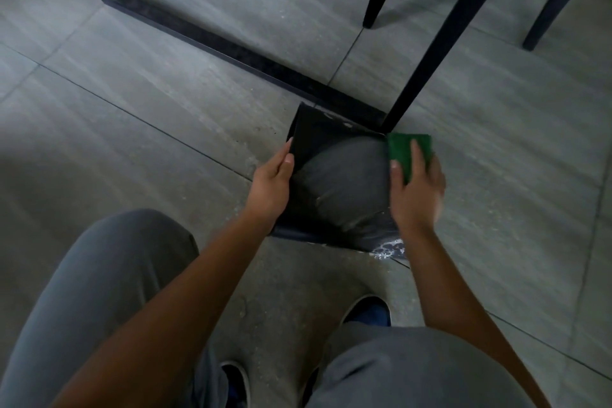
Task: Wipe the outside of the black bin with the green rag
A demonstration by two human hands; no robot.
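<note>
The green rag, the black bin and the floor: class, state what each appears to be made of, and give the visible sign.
Green rag: looks like a stiff, matte scouring pad, since it holds a flat rectangle under the right hand.
Black bin: probably plastic; smooth, dull straight walls.
Floor: likely matte grey tile, with straight joint lines.

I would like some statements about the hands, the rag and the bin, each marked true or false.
1. The right hand presses the green rag against the black bin. True.
2. The left hand rests on the knee. False: it holds the bin's left side.
3. The bin stands on a table. False: it is on the tiled floor.
4. Foam lies on the floor by the bin's near right corner. True.
</note>
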